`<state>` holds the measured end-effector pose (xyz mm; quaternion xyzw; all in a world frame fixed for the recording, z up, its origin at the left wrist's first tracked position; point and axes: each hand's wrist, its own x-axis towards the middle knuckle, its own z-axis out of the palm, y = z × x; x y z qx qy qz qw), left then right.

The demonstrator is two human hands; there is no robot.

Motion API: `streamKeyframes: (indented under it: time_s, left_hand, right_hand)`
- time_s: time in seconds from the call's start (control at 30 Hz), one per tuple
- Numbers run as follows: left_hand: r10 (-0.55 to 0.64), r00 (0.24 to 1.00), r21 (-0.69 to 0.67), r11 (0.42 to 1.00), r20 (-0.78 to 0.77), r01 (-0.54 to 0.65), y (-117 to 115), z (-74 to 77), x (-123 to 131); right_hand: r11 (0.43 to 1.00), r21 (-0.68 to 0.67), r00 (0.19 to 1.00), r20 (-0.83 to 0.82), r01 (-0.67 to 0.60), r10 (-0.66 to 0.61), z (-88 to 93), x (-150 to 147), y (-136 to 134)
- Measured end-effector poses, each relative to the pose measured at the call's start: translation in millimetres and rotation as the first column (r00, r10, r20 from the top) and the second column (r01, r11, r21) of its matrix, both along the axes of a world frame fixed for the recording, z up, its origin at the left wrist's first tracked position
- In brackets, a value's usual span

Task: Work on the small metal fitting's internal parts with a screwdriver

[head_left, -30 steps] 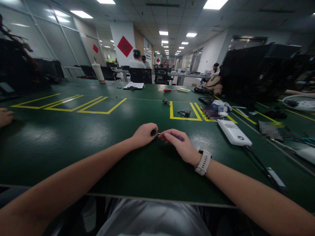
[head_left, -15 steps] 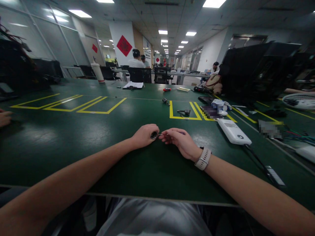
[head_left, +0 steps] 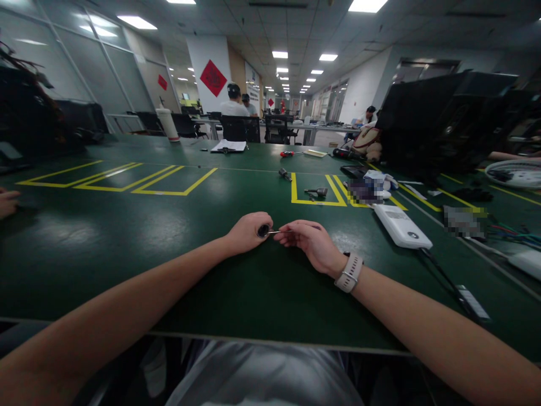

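Note:
My left hand [head_left: 249, 232] is closed around a dark, round metal part [head_left: 262, 230] whose hollow end faces right; the rest of it is hidden by my fingers. My right hand [head_left: 310, 242] pinches a thin screwdriver [head_left: 274, 232]. Its bright shaft points left, with the tip at the rim of the hollow end; whether it goes inside I cannot tell. The handle is mostly covered by my fingers. Beyond my hands, a dark metal piece with a thin stem [head_left: 319, 193] lies within a yellow-taped box, and a similar piece [head_left: 284, 173] lies just left of it.
On the green table [head_left: 203, 270] are a red-handled screwdriver [head_left: 287, 154], a clipboard with paper [head_left: 229, 146] and a white cup [head_left: 168, 125]. A white device with a cable [head_left: 403, 226] lies to the right. Another person's hand [head_left: 7, 203] shows at the left edge.
The round part has turned slightly in my left hand, and its opening looks darker. More of the screwdriver's shaft shows between my hands. Things on the table stay where they were.

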<state>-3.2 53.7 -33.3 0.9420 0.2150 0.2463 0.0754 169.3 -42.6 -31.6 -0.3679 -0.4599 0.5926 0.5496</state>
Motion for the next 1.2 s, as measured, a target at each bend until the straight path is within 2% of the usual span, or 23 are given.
streamKeyframes:
  time_s: [0.13, 0.3, 0.47, 0.6, 0.67, 0.73, 0.87, 0.9, 0.97, 1.07, 1.2]
  left_hand:
    - [0.039, 0.999, -0.011, 0.999, -0.006, -0.039, 0.2, -0.1, 0.4]
    - [0.077, 0.997, -0.014, 0.997, -0.013, -0.077, 0.1, 0.5, 1.0]
    - [0.093, 0.995, -0.022, 0.995, -0.023, -0.094, -2.2, 2.1, 0.8]
    - [0.117, 0.992, -0.035, 0.992, -0.053, -0.119, -4.7, 4.1, 1.1]
    - [0.131, 0.989, -0.032, 0.99, -0.073, -0.134, -5.5, 5.1, 1.6]
    - [0.141, 0.987, -0.023, 0.989, -0.078, -0.143, -6.1, 5.7, 1.9]
    - [0.124, 0.987, 0.045, 0.992, -0.106, -0.12, -6.9, 5.7, 1.8]
    - [0.122, 0.985, 0.071, 0.991, -0.119, -0.114, -7.1, 5.7, 1.7]
    - [0.106, 0.984, 0.115, 0.989, -0.14, -0.09, -7.6, 5.5, 1.5]
    - [0.063, 0.985, 0.141, 0.989, -0.159, -0.041, -7.5, 5.4, 1.3]
    - [0.059, 0.989, 0.133, 0.99, -0.134, -0.041, -5.3, 4.3, 1.0]
  right_hand:
    - [0.999, 0.009, 0.999, 0.011, 0.043, -0.043, 1.8, -1.1, -2.1]
    - [0.992, 0.089, 0.991, 0.088, 0.093, -0.101, 2.7, -6.4, -4.0]
    - [0.988, 0.155, 0.971, 0.238, -0.002, -0.035, -2.1, -10.6, -3.8]
    - [0.99, 0.131, 0.981, 0.191, -0.055, 0.029, -3.6, -7.7, -3.3]
    - [0.984, 0.176, 0.982, 0.19, -0.015, -0.019, -2.8, -6.4, -3.8]
    - [0.967, 0.255, 0.958, 0.27, 0.027, -0.098, -1.5, -6.6, -5.3]
    - [0.921, 0.387, 0.85, 0.471, 0.04, -0.235, 0.8, -9.5, -8.3]
    - [0.921, 0.387, 0.841, 0.486, 0.038, -0.239, 1.0, -9.8, -8.3]
    - [0.944, 0.328, 0.871, 0.452, 0.037, -0.192, 0.8, -9.2, -6.9]
    - [0.984, 0.174, 0.953, 0.286, 0.046, -0.095, -0.3, -6.2, -2.7]
    - [0.997, 0.063, 0.99, 0.131, 0.04, -0.048, -2.1, -3.5, 1.6]
